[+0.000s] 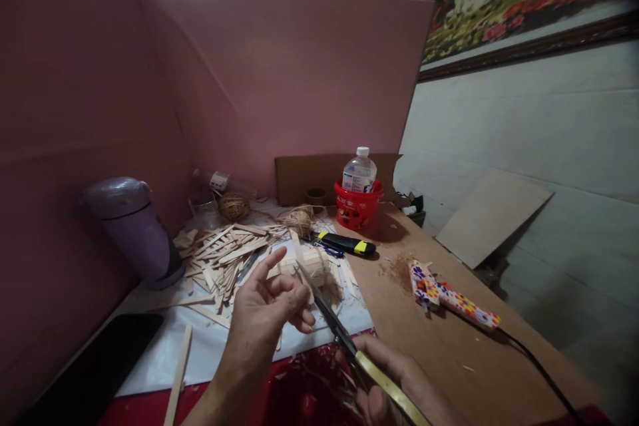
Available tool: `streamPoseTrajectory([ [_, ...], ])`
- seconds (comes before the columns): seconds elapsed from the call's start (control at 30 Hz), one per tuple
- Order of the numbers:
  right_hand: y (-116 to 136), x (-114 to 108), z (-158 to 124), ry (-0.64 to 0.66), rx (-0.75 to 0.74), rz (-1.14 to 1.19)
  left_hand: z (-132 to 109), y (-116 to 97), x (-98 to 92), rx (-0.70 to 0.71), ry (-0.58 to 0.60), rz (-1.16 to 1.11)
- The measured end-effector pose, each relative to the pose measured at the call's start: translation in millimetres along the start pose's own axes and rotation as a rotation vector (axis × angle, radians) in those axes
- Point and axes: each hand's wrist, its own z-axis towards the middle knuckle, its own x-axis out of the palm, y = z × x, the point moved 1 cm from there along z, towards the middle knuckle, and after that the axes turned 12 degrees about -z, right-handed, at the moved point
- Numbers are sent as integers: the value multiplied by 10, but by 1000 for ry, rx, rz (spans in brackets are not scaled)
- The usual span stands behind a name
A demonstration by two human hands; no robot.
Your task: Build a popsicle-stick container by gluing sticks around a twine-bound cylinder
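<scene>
The left grip (274,303) pinches one pale, flat wooden stick (296,244) above the bench (424,356), and the right grip (394,373) is wrapped around the gold-toned handles of one pair of scissors (332,321), its dark blades by the stick. Beyond are two twine balls (234,207), one black-and-yellow knife (347,243), one red bucket (357,210) holding one bottle (360,170), and heaped loose sticks (219,259), too many to count. The left grip partly blocks a stick-built piece (324,269).
</scene>
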Motion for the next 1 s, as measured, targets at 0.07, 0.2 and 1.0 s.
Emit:
streamPoseTrajectory([
  [0.07,17,-9,-8,-5,26,8,-2,-6,3,-12,-10,5],
  [0.2,26,-16,-16,30,40,-4,6,-8,-9,-23,-13,33],
  [1.0,-59,-26,6,-32,86,48,-12,99,-23,-206,137,213],
])
